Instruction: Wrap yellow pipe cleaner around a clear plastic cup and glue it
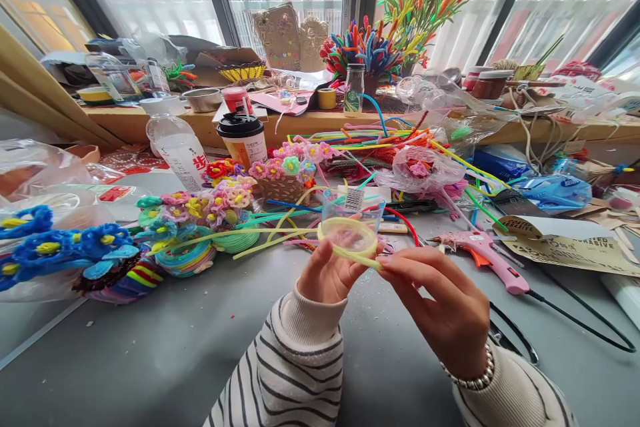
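Observation:
My left hand (327, 273) is closed around a clear plastic cup (373, 210), tilted with one round end toward me and a barcode label on its side. A pale yellow pipe cleaner (355, 255) circles that round end, and pale yellow lengths stretch off to the left over the table. At the right side of the cup, my right hand (440, 300) pinches the yellow pipe cleaner between thumb and fingers. A pink glue gun (480, 247) lies just beyond my right hand, its black cord trailing right.
Pipe-cleaner flowers (225, 203) and coiled pots crowd the left. Behind the cup lie loose pipe cleaners (360, 140), a lidded paper cup (243, 137) and a plastic bottle (175, 147). A sandpaper sheet (575, 247) rests at right. A cluttered wooden ledge (300, 123) runs below the windows.

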The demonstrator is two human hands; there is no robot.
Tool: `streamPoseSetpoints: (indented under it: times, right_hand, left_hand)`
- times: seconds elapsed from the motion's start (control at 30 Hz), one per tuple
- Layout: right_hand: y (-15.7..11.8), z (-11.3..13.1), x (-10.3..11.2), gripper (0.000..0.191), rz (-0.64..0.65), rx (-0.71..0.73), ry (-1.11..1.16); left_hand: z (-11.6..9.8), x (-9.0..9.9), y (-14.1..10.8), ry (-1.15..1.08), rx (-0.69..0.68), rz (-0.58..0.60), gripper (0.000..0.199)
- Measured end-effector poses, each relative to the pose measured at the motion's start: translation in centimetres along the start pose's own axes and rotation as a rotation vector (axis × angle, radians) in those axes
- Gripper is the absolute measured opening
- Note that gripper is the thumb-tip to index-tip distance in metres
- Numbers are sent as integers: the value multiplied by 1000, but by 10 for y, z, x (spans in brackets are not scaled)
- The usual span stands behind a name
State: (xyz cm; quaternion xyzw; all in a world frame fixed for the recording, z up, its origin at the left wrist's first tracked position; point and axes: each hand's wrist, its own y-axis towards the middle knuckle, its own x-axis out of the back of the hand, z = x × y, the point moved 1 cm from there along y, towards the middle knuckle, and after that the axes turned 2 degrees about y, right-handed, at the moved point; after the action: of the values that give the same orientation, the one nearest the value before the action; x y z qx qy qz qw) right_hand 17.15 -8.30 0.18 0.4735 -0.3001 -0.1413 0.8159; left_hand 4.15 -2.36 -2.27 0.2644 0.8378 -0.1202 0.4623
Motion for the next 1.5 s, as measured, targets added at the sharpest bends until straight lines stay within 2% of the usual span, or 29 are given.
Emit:
streamPoseSetpoints:
  times: [0.2,0.37,0.53,0.8,0.97,1.27,1.33,1.4,1.5]
  right_hand:
    - [5,10,9,27,-20,-9,13]
    - [8,9,10,27,-15,2,5]
    - [8,9,10,26,-23,28,-41]
    - [6,12,11,29,19,3,-13]
    - [8,10,10,27,-5,-26,-2]
    - [11,-5,8,12,-3,-218,24]
    - [9,-12,8,11,-1,-240,37]
    - [6,-20,9,10,0,-264,44]
    - [1,-32,9,9,11,-306,59]
  left_hand:
    - [3,8,3,-152,54,150,56]
    - [3,7,3,-238,140,205,54]
    - [4,6,2,-252,195,244,62]
    - [8,7,-1,-168,237,191,67]
    - [10,7,0,-171,256,166,64]
    - [9,1,3,-290,339,96,68]
    - [8,-1,3,-239,317,66,70]
    - [9,-3,3,-136,218,1,67]
    - [9,-7,2,67,-96,-163,52]
